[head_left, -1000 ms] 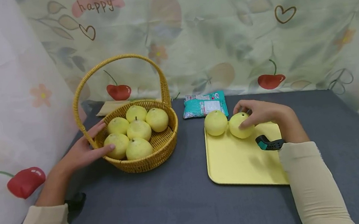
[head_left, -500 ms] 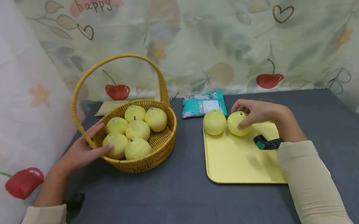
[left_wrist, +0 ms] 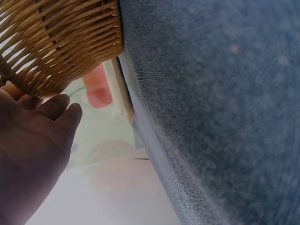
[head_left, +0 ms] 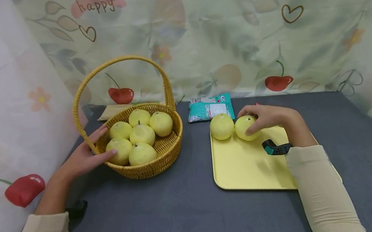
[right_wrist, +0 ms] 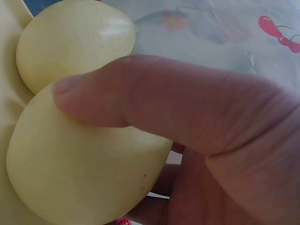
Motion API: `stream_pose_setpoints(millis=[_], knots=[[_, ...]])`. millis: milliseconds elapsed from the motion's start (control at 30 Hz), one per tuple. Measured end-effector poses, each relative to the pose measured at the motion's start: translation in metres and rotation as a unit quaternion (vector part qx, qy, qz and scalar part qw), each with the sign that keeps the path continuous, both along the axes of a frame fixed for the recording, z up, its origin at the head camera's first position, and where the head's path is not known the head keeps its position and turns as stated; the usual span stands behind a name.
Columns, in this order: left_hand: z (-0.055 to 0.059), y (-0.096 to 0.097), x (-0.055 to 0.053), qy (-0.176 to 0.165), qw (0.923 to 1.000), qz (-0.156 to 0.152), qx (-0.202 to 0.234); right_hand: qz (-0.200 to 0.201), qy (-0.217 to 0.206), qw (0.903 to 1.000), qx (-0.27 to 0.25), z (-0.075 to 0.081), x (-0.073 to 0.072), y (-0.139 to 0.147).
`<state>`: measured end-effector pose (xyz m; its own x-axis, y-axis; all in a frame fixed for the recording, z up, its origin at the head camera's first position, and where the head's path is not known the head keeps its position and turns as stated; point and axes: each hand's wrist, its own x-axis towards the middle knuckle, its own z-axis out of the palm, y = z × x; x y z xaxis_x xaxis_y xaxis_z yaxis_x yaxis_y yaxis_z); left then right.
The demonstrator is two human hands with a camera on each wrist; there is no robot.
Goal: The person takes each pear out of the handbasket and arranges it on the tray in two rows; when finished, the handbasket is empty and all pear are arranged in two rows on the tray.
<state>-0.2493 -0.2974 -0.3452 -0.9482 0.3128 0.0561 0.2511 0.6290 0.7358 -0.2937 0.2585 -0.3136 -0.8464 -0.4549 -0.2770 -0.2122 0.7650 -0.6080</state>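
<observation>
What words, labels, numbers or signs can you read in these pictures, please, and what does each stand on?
"happy": on the patterned cloth at the back, upper left.
"happy": on the same cloth, upper right.
The print on the teal packet is too small and blurred to read.

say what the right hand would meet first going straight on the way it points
Probably the other fruit, just left of the held fruit in the right hand; whether the two touch is unclear.

The left grip (head_left: 83, 158) lies spread while the right grip (head_left: 266, 116) arches (its half-hidden fingers (right_wrist: 152, 212) seem curled).
</observation>
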Motion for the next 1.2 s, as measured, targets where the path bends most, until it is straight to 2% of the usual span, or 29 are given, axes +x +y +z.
stream_pose_setpoints(millis=[200,467,1000,1200], knots=[[-0.0005,-0.0005,-0.0005,-0.001,1.0000,0.000,-0.001,-0.008,-0.007,0.9999,0.004,-0.0004,0.0004,-0.0022],[-0.0019,-0.0014,-0.0020,0.004,1.0000,-0.002,-0.001,-0.007,0.018,0.9998,0.007,0.0027,0.0023,-0.0019],[0.0006,-0.0005,0.0001,0.002,1.0000,0.000,-0.004,-0.006,0.024,0.9996,-0.013,-0.0015,-0.0029,-0.0012],[0.0002,-0.0016,-0.0013,0.005,1.0000,-0.004,-0.004,-0.003,0.041,0.9987,-0.028,0.0040,-0.0024,0.0008]])
